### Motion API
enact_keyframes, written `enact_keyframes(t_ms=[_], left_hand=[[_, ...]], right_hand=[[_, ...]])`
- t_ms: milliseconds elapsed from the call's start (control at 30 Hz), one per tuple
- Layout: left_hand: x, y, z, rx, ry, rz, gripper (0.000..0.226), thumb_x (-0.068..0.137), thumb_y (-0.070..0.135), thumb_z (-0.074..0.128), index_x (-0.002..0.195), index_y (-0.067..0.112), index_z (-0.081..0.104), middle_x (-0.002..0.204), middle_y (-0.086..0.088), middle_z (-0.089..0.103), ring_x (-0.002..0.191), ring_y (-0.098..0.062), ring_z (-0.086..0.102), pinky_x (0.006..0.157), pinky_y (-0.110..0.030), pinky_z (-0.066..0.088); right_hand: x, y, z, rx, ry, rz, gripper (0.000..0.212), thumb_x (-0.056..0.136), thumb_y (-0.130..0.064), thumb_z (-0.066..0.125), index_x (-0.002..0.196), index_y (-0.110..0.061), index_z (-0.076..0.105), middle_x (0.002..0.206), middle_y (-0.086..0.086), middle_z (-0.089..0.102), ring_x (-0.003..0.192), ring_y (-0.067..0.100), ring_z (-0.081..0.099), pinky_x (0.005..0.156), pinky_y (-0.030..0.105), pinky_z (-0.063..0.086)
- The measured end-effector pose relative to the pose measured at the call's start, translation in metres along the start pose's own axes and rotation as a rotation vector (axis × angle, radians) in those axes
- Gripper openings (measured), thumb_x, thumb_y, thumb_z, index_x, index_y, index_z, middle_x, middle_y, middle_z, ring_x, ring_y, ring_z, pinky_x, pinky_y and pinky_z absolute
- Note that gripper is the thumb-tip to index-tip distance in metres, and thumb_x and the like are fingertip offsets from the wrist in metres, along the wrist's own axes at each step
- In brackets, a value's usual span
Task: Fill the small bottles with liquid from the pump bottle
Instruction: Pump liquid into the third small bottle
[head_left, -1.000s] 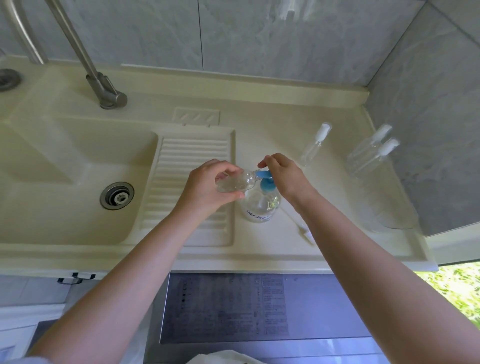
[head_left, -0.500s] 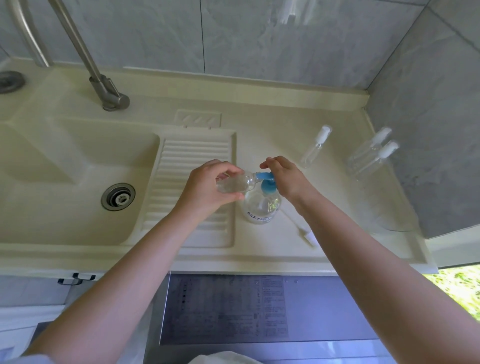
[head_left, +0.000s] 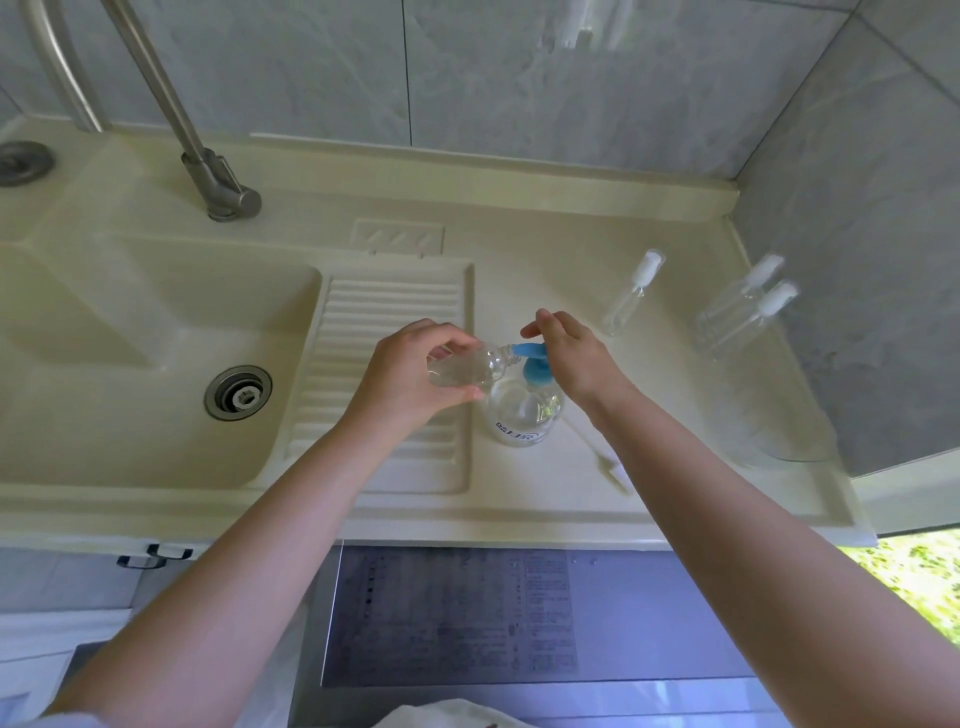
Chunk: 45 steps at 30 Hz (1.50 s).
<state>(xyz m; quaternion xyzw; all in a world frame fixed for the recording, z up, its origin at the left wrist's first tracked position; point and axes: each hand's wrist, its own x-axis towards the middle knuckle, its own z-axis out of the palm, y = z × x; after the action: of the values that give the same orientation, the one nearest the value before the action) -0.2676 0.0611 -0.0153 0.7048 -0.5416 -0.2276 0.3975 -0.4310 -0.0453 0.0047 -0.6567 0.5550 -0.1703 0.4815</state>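
A clear round pump bottle with a blue pump head stands on the cream counter just right of the ribbed drainboard. My left hand holds a small clear bottle on its side, its open mouth against the blue spout. My right hand rests on top of the pump head, fingers bent over it. A capped small bottle lies on the counter behind my right hand. Two more capped small bottles lie together near the right wall.
The sink basin with its drain lies to the left, under a metal tap. A thin white pump tube lies on the counter right of the pump bottle. A clear cup stands at the right wall.
Both hands stay at the pump bottle with the small bottle held to the spout; only the camera has shifted slightly.
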Motion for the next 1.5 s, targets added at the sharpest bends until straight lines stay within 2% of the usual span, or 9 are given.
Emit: enact_keyframes(t_ms=[167,367,567,667,833,1033,1200,1333,1500], left_hand=[[-0.001,0.000,0.001,-0.010,-0.006,-0.002,0.048,0.058,0.017,0.092,0.099,0.031,0.071,0.098,0.011,0.066,0.089,-0.006,0.061,0.079,-0.004,0.041],[-0.003,-0.001,0.002,-0.008,-0.007,-0.008,0.047,0.057,0.018,0.092,0.095,0.036,0.069,0.097,0.012,0.066,0.090,-0.011,0.063,0.082,-0.015,0.047],[-0.006,0.002,0.002,-0.031,0.008,-0.011,0.046,0.058,0.019,0.091,0.094,0.037,0.068,0.095,0.015,0.064,0.089,-0.011,0.063,0.083,-0.022,0.049],[-0.006,0.001,0.003,-0.037,0.015,-0.012,0.046,0.058,0.020,0.092,0.097,0.033,0.069,0.096,0.014,0.065,0.088,-0.010,0.063,0.081,-0.019,0.049],[-0.004,-0.001,0.005,-0.016,0.011,-0.001,0.046,0.058,0.018,0.092,0.098,0.030,0.071,0.096,0.012,0.065,0.088,-0.009,0.063,0.077,-0.005,0.041],[-0.004,0.002,0.002,0.007,0.021,0.017,0.047,0.058,0.019,0.091,0.100,0.027,0.071,0.094,0.017,0.063,0.088,-0.009,0.062,0.078,-0.008,0.043],[-0.003,0.005,0.002,0.015,0.015,0.020,0.047,0.059,0.020,0.091,0.100,0.029,0.070,0.096,0.016,0.063,0.089,-0.009,0.062,0.082,-0.014,0.046],[-0.002,0.004,0.002,0.010,0.015,0.009,0.047,0.059,0.020,0.091,0.100,0.030,0.070,0.095,0.017,0.063,0.088,-0.006,0.062,0.077,-0.005,0.042],[-0.001,0.002,0.007,0.019,0.015,0.026,0.047,0.057,0.017,0.092,0.097,0.030,0.070,0.092,0.016,0.063,0.086,-0.009,0.063,0.079,-0.008,0.045]], right_hand=[[0.000,-0.001,0.003,-0.065,0.034,-0.046,0.033,0.103,-0.028,0.031,0.109,-0.018,0.061,0.084,-0.010,0.053,0.075,0.010,0.052,0.055,0.020,0.039],[-0.004,0.002,0.004,-0.032,0.061,-0.045,0.035,0.105,-0.033,0.032,0.115,-0.015,0.061,0.085,-0.017,0.052,0.079,0.009,0.052,0.048,0.009,0.038],[-0.002,0.000,-0.001,0.016,0.001,0.005,0.041,0.104,-0.044,0.033,0.114,-0.020,0.065,0.093,-0.014,0.055,0.092,0.014,0.054,0.077,0.028,0.038],[-0.001,0.000,0.000,-0.030,0.009,-0.032,0.036,0.104,-0.037,0.032,0.111,-0.019,0.063,0.088,-0.015,0.054,0.079,0.005,0.051,0.065,0.022,0.038],[0.000,0.001,0.006,-0.082,0.069,-0.075,0.033,0.103,-0.025,0.031,0.109,-0.015,0.061,0.083,-0.004,0.055,0.071,0.012,0.052,0.043,0.009,0.037],[0.001,-0.006,-0.005,-0.027,-0.051,0.040,0.041,0.103,-0.045,0.034,0.114,-0.021,0.064,0.102,0.000,0.057,0.074,0.014,0.050,0.069,0.027,0.040],[0.003,-0.009,-0.010,0.007,-0.088,0.068,0.040,0.103,-0.042,0.039,0.115,-0.015,0.065,0.083,0.000,0.056,0.059,0.015,0.044,0.060,0.026,0.041],[0.004,-0.005,-0.004,-0.084,-0.031,0.008,0.032,0.101,-0.030,0.034,0.108,-0.021,0.064,0.088,-0.002,0.055,0.066,0.011,0.048,0.057,0.025,0.037],[0.003,-0.004,0.002,-0.082,0.037,-0.020,0.035,0.102,-0.025,0.032,0.110,-0.017,0.065,0.097,0.003,0.058,0.080,0.017,0.052,0.056,0.024,0.041]])
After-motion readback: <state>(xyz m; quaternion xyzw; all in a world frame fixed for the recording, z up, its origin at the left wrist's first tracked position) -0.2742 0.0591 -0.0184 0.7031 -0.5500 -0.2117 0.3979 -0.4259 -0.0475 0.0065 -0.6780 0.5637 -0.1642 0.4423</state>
